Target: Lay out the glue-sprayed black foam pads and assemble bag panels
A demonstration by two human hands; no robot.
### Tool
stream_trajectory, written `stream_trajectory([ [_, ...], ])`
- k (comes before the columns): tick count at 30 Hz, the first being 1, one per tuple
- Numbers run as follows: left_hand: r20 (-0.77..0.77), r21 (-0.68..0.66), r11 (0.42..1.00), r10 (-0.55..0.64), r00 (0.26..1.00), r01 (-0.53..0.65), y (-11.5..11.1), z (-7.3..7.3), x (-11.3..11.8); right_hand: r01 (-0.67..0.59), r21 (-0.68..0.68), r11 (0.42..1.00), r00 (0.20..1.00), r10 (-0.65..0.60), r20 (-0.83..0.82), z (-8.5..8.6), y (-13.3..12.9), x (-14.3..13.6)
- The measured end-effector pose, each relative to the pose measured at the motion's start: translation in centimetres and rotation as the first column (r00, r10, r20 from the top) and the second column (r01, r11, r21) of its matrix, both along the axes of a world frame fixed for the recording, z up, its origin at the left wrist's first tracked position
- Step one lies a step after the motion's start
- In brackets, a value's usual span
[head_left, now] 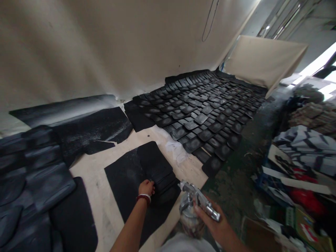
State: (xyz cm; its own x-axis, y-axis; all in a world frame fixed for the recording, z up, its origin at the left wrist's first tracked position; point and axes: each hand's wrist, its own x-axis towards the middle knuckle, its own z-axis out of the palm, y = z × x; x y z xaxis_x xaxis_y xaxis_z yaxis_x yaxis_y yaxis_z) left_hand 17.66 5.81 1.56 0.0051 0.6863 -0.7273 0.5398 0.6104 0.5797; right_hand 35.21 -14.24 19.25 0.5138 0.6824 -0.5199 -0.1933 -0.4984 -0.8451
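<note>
Head view: sheets at left hand, grip unclear; right hand grips spray gun.

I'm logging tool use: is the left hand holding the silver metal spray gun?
No, the right hand grips the silver metal spray gun.

beige sheeting behind | dark, patchy floor | bright opening, upper right

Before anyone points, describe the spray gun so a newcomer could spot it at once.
Find the beige covering spread with black pieces, then follow it to its near edge, right of centre. There the right hand grips the spray gun. Unlike those flat, dark pieces, it is silvery metal with a rounded cup below.
</note>
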Motion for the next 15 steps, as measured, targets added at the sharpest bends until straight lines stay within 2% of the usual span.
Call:
stream_trajectory([
  [4,0.05,-0.028,0.999,0.045,0.998,-0.043,0.1,0.2,-0.2,0.015,-0.015,1.0,0.999,-0.015,0.049,0.2,0.6,0.0],
  [10,0.099,-0.063,0.995,0.088,0.991,-0.082,0.0,-0.1,-0.5,0.052,-0.099,0.994,0.994,-0.043,0.097,-0.7,-0.9,-0.5],
  [13,0.118,-0.082,0.993,0.095,0.988,-0.085,0.0,-0.3,-0.6,0.078,-0.103,0.992,0.994,-0.069,0.085,-0.8,-1.1,-1.0],
  [15,0.127,-0.09,0.993,0.093,0.987,-0.082,0.1,-0.6,-0.8,0.047,-0.089,0.995,0.998,-0.043,0.056,-0.7,-0.7,-1.6],
])
